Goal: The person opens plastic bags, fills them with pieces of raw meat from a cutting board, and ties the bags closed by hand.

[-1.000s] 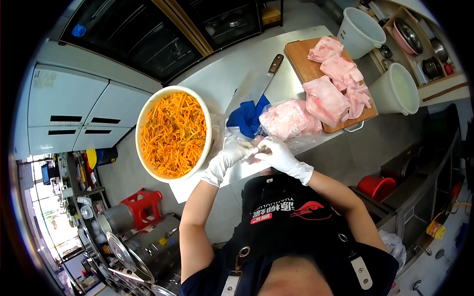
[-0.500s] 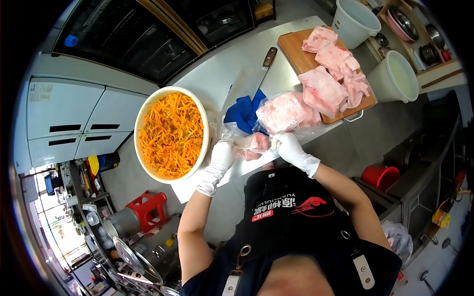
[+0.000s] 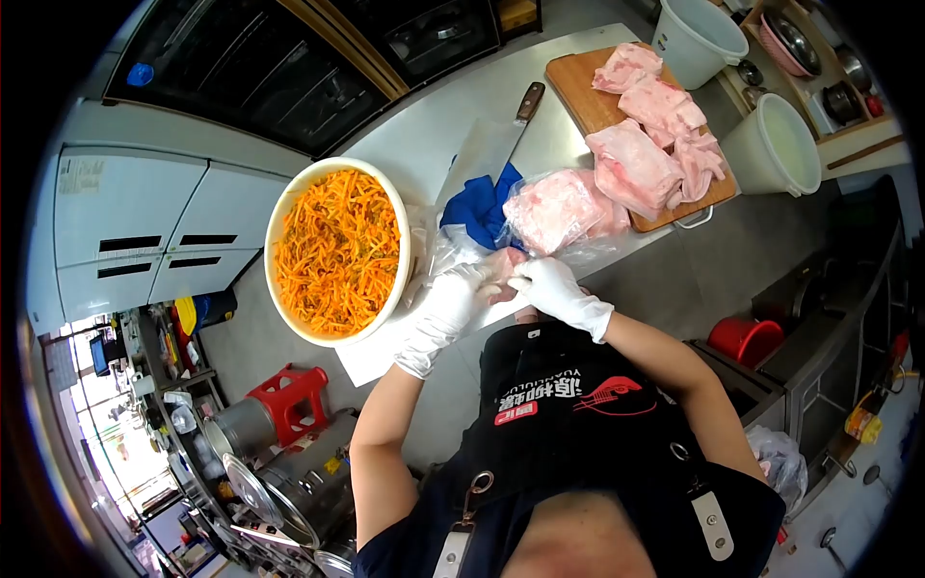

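A small piece of pink meat [image 3: 505, 260], partly in clear plastic, lies between my gloved hands at the near edge of the steel table. My left hand [image 3: 461, 292] is closed on its left side. At its right, my right hand [image 3: 551, 286] has its fingers pinched together at the meat's edge. Just beyond, a larger bagged piece of meat [image 3: 559, 212] rests beside a blue cloth [image 3: 477, 207]. Several pale pink slabs [image 3: 636, 169] lie on and over the edge of a wooden cutting board [image 3: 583, 91].
A round tub [image 3: 405, 246] of orange shreds stands at the table's left. A cleaver [image 3: 529, 101] lies behind the cloth. Two pale buckets [image 3: 771, 149] stand beyond the board. A red stool [image 3: 294, 405] and a red bucket [image 3: 747, 339] are lower down.
My hands moved apart, showing the small piece of meat, then came back together over it. My left hand now covers its left part.
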`<control>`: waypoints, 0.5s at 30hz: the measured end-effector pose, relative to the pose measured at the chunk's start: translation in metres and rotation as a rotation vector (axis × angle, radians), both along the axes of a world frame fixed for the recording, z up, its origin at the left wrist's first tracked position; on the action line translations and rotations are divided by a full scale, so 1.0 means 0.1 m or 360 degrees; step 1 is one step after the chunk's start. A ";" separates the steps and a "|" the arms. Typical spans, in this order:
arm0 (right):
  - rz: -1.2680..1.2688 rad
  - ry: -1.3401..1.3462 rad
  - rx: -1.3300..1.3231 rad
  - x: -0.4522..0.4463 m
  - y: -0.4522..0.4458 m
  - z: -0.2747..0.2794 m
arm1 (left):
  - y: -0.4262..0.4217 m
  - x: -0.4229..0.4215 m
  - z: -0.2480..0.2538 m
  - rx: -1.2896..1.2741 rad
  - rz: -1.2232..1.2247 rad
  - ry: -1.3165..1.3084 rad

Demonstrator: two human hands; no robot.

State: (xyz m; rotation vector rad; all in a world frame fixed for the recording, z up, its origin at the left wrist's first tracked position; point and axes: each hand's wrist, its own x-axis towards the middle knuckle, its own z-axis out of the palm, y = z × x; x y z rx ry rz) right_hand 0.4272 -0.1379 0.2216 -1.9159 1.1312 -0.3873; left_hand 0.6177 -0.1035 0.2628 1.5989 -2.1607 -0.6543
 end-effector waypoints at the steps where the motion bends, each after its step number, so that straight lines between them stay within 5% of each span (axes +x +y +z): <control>1: 0.0042 -0.0122 0.0006 0.01 -0.03 0.07 | 0.01 -0.07 0.06 0.0060 -0.0021 0.0048; 5: -0.0123 -0.0678 0.0734 0.03 -0.13 0.04 | 0.07 -0.08 -0.09 0.0348 0.0328 0.0585; 10: -0.0137 -0.0867 0.0295 0.23 -0.02 -0.21 | 0.05 -0.08 -0.18 0.0728 0.0668 0.1144; 14: -0.0212 -0.0963 0.0235 0.30 -0.02 -0.22 | 0.03 0.06 0.04 0.0635 0.0540 0.0709; 15: -0.0213 -0.0996 0.0175 0.29 -0.03 -0.24 | 0.01 0.13 0.00 0.0279 0.0471 0.0245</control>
